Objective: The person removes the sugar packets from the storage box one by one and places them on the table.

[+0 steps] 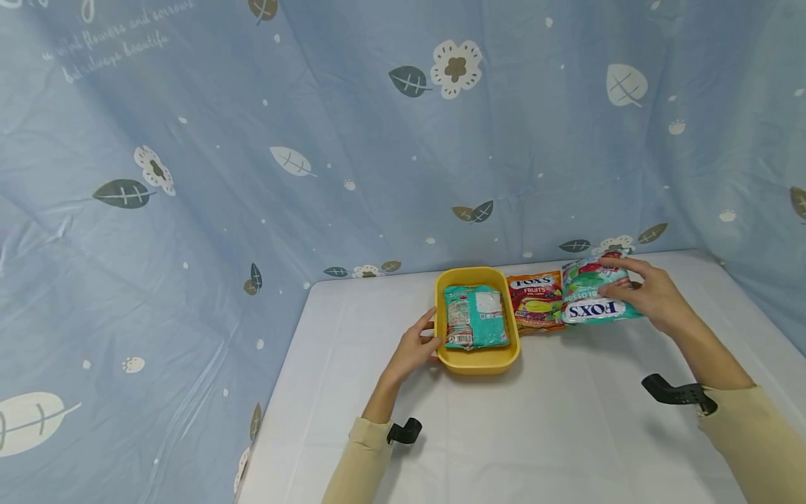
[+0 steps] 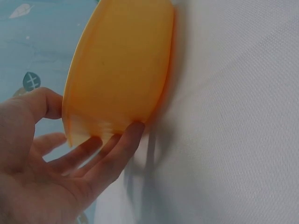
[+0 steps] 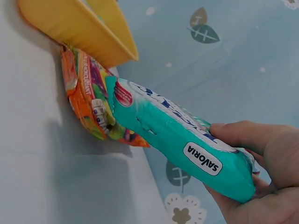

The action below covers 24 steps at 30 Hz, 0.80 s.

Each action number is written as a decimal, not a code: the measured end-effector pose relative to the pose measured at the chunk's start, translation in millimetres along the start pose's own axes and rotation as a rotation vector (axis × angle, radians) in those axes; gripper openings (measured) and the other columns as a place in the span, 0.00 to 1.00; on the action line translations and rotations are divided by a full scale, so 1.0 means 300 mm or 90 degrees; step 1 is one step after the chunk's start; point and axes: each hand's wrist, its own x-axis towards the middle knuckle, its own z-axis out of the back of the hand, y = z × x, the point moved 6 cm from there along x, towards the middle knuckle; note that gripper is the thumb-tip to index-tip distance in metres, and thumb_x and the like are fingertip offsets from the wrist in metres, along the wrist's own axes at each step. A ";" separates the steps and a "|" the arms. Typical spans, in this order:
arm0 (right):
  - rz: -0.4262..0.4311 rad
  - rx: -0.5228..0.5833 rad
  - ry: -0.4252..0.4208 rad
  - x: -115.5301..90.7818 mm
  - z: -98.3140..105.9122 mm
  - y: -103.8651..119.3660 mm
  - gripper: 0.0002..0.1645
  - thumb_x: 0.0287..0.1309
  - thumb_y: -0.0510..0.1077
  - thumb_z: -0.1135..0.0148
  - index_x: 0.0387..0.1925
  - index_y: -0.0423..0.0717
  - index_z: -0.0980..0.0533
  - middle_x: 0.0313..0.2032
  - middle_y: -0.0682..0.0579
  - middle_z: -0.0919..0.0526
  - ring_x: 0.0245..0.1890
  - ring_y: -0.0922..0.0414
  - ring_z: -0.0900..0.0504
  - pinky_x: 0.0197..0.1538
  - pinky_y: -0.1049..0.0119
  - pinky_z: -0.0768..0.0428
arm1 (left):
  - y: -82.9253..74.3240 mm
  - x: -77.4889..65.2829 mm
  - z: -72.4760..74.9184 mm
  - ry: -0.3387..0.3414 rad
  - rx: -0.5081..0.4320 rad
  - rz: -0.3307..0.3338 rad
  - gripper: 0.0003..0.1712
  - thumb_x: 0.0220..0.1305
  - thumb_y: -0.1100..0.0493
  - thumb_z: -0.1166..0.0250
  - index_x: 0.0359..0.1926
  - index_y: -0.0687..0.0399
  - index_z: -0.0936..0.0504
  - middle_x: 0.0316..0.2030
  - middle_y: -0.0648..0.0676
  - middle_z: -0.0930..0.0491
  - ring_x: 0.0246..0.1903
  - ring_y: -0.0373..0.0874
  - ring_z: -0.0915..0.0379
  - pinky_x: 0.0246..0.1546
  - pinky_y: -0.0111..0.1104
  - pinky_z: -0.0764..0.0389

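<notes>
A teal candy packet (image 1: pixel 590 292) marked FOX'S was held at its side in the right hand (image 1: pixel 656 297), clamped between thumb and fingers and raised, tilted, above the white table (image 1: pixel 504 434). Its lettering was turned upside down to the head view (the word SAVORIA was printed along its edge, as seen from the right wrist).

The left side of a yellow container (image 1: pixel 478 362) was gripped by the left hand (image 1: pixel 411 352), its wall caught between a bent digit at the rim and fingers spread against the outside. Inside the container, a second teal packet (image 1: pixel 490 327) was laid flat, its barcode turned upward.

An orange fruit-candy packet (image 1: pixel 535 303) was seen on the table, between the container and the held packet. The scene was backed by a blue cloth (image 1: pixel 378 133) printed with leaves and flowers.
</notes>
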 end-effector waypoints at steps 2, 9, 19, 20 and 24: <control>-0.004 -0.002 0.001 -0.001 0.002 -0.004 0.42 0.63 0.53 0.36 0.73 0.45 0.40 0.75 0.30 0.54 0.65 0.29 0.44 0.59 0.30 0.33 | 0.001 0.000 0.000 -0.002 0.002 -0.001 0.39 0.67 0.67 0.43 0.76 0.50 0.45 0.63 0.69 0.32 0.55 0.61 0.23 0.41 0.54 0.14; -0.017 -0.025 0.005 0.001 0.014 -0.022 0.43 0.61 0.55 0.35 0.73 0.45 0.40 0.74 0.29 0.54 0.67 0.26 0.48 0.60 0.24 0.40 | 0.005 0.003 0.000 0.000 0.001 0.006 0.40 0.67 0.66 0.43 0.77 0.49 0.46 0.64 0.68 0.33 0.56 0.61 0.24 0.42 0.53 0.14; -0.033 -0.045 0.011 0.002 0.022 -0.051 0.44 0.62 0.54 0.36 0.73 0.44 0.41 0.73 0.27 0.54 0.65 0.26 0.46 0.58 0.28 0.35 | 0.005 0.003 0.000 0.001 0.005 0.001 0.40 0.67 0.66 0.43 0.77 0.49 0.46 0.64 0.69 0.33 0.56 0.62 0.23 0.42 0.54 0.14; -0.034 -0.047 0.011 0.002 0.022 -0.053 0.44 0.62 0.55 0.36 0.73 0.44 0.41 0.73 0.26 0.53 0.65 0.27 0.45 0.58 0.29 0.35 | 0.006 0.003 0.000 0.002 0.005 0.002 0.40 0.67 0.66 0.43 0.77 0.49 0.46 0.64 0.68 0.33 0.56 0.61 0.23 0.42 0.54 0.14; -0.038 -0.052 0.017 0.003 0.024 -0.059 0.44 0.62 0.55 0.37 0.73 0.45 0.42 0.73 0.26 0.54 0.65 0.27 0.46 0.58 0.28 0.35 | 0.002 0.004 0.001 0.006 0.005 0.001 0.40 0.68 0.66 0.43 0.77 0.49 0.46 0.63 0.68 0.33 0.56 0.61 0.23 0.42 0.54 0.14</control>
